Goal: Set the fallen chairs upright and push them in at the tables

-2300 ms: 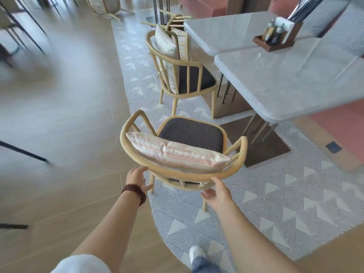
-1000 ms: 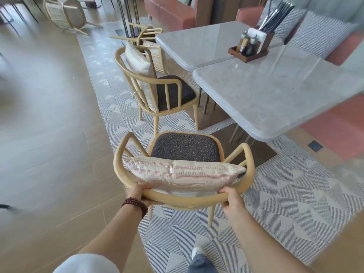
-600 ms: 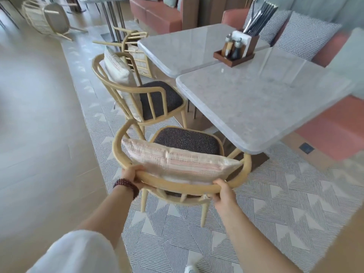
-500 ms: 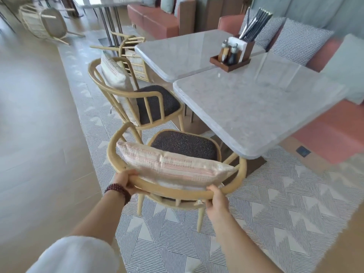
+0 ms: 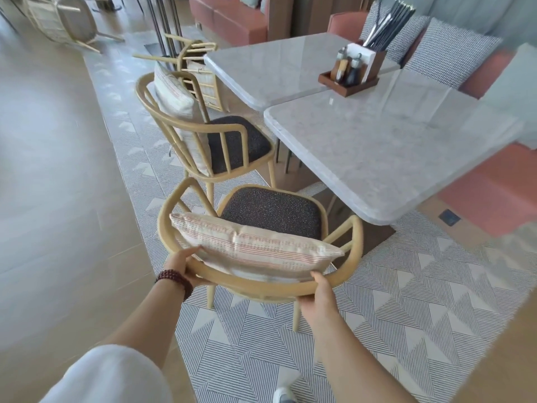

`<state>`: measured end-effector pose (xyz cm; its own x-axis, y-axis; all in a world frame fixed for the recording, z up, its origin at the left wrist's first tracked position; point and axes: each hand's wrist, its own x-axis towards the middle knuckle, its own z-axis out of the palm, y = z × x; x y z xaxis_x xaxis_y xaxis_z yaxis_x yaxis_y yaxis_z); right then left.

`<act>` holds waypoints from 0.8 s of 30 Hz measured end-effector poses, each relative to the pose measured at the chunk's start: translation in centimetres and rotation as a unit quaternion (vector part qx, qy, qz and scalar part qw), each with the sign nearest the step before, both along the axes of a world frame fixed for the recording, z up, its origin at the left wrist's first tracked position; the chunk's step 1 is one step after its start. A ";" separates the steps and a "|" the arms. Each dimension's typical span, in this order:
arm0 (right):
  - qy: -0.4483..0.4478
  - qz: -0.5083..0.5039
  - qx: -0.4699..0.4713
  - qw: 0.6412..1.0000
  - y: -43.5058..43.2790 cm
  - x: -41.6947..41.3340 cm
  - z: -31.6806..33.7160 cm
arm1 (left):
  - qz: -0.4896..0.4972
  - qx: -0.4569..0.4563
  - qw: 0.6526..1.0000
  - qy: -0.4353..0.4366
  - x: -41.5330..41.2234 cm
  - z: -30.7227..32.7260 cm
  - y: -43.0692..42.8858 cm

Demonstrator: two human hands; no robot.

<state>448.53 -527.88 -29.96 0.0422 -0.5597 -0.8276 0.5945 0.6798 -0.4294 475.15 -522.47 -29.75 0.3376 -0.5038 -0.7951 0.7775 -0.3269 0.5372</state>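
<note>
my left hand [image 5: 186, 267] and right hand [image 5: 321, 289] are both clamped on the curved back rail of the near chair [image 5: 261, 248], one toward each end of the curve. the chair stands upright on the rug [image 5: 406, 301], seat facing the near table [image 5: 386, 146], its front edge just at the table's corner and its right arm close under the rim. a striped cushion [image 5: 252, 248] lies along the backrest, long axis running left to right. a second chair [image 5: 209, 135] sits just beyond on the left, near but apart. bare wood floor [image 5: 58, 170] opens wide to the left. farther off, a fallen chair [image 5: 191, 62] lies tipped by the far table [image 5: 276, 71], and another [image 5: 64, 21] lies tipped at top left.
</note>
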 end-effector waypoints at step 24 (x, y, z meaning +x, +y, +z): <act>-0.013 0.221 -0.138 0.965 11.3 14.2 15.9 | 0.043 -0.135 0.986 -0.088 6.5 14.9 17.6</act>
